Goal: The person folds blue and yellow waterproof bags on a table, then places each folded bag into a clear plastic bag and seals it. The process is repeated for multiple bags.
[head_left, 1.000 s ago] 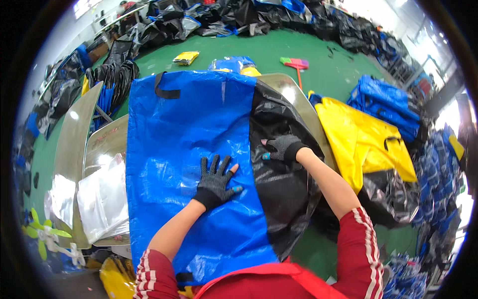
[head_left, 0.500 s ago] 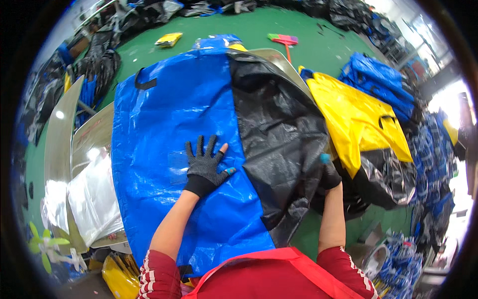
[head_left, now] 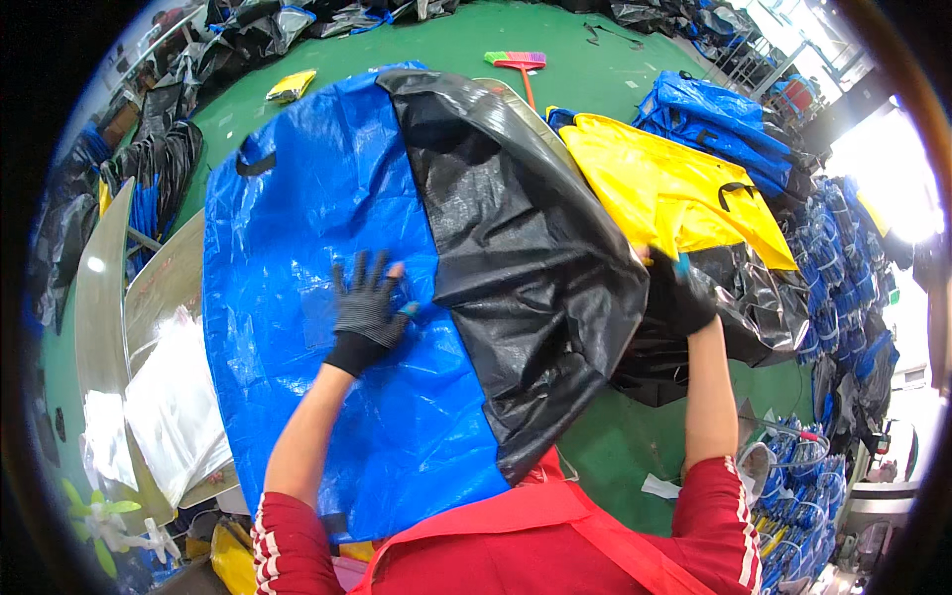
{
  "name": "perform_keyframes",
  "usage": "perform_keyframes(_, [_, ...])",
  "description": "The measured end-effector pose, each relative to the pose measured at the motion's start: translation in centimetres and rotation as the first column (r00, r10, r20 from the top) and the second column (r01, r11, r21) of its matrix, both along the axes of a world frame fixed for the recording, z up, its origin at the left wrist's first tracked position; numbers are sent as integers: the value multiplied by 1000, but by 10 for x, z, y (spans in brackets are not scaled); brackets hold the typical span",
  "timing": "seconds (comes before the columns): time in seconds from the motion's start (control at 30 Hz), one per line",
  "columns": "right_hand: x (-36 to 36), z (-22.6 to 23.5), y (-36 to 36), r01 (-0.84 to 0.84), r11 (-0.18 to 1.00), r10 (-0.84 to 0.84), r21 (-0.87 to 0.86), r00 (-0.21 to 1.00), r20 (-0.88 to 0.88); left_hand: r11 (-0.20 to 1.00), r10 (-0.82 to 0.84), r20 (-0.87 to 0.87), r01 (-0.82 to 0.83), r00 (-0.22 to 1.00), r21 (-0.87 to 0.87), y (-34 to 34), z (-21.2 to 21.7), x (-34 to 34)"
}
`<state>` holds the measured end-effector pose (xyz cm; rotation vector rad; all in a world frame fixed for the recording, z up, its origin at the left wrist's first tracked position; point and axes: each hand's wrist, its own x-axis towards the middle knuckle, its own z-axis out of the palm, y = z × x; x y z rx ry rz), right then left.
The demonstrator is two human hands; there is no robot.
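Note:
A large blue and black woven plastic bag (head_left: 327, 188) lies spread in front of me, with a black strap handle on its far left corner. My left hand (head_left: 367, 315), in a grey-black knit glove with some bare or blue fingertips, rests flat on the blue half, fingers spread. At the right edge of the black half is my gloved right hand (head_left: 681, 297), slightly blurred. Its fingers close on the black edge, which is drawn to a point there. The bag hides most of the surface under it.
Right of the bag lies a yellow and black bag (head_left: 635, 178), with folded blue bags (head_left: 699, 124) beyond. Clear plastic sheets (head_left: 178, 407) lie at the left. A red-handled broom (head_left: 521, 64) and a yellow packet (head_left: 291, 86) are on the green floor. Blue bundles (head_left: 793, 486) stand at lower right.
My right hand has moved up and outward along the bag's right side, and the black half is lifted and pulled taut. My left hand stays on the blue half. The view has shifted.

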<state>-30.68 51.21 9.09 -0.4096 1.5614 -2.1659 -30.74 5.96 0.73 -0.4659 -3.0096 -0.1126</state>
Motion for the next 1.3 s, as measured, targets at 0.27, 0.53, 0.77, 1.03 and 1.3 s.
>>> perform_keyframes(0.27, [-29, -12, -126, 203, 734, 76, 648, 924, -375, 947, -319, 185, 304, 929, 107, 119, 4, -5])
perform_keyframes(0.53, [-30, -4, -14, 531, 806, -567, 260, 820, 82, 921, -269, -30, 266, 963, 285, 99, -14, 1])
perform_keyframes(0.77, [8, 19, -105, 267, 611, 200, 745, 859, -472, 762, -238, -357, 402, 903, 509, 119, -36, 5])
perform_keyframes(1.03, [18, 27, -185, 332, 466, 327, 820, 797, -508, 726, -267, 254, 20, 930, 687, 71, -60, 22])
perform_keyframes(1.3, [7, 31, -70, 475, -27, 199, 879, 865, -461, 974, -194, -11, 195, 981, 115, 62, -19, 0])
